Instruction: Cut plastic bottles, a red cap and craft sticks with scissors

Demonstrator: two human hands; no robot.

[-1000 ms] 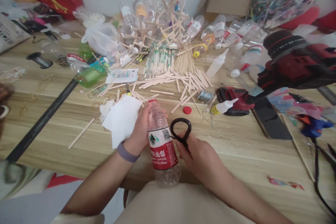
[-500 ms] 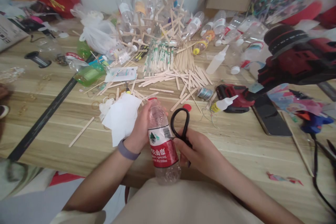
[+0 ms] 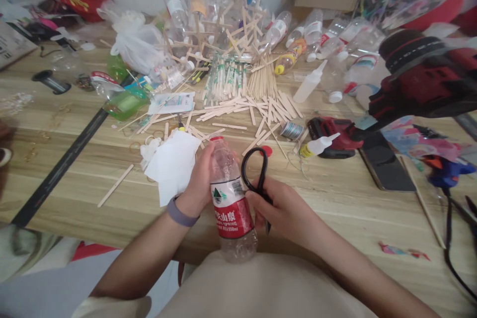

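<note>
A clear plastic water bottle with a red and white label and a red cap leans upright against my torso. My left hand is wrapped round its upper part from the left, most fingers hidden behind it. My right hand is closed on black-handled scissors, one loop sticking up above the fingers and a dark tip showing below them. Its thumb and fingertips are at the label's right edge, by the barcode; whether they press on the label I cannot tell.
Loose craft sticks and bundled skewers lie ahead. White paper is left of the bottle. To the right are a red and black power drill, glue bottles and a phone. Many plastic bottles crowd the back.
Both hands keep their hold on the bottle and scissors. The scissors' loop has shifted very slightly, and the view has moved a little.
</note>
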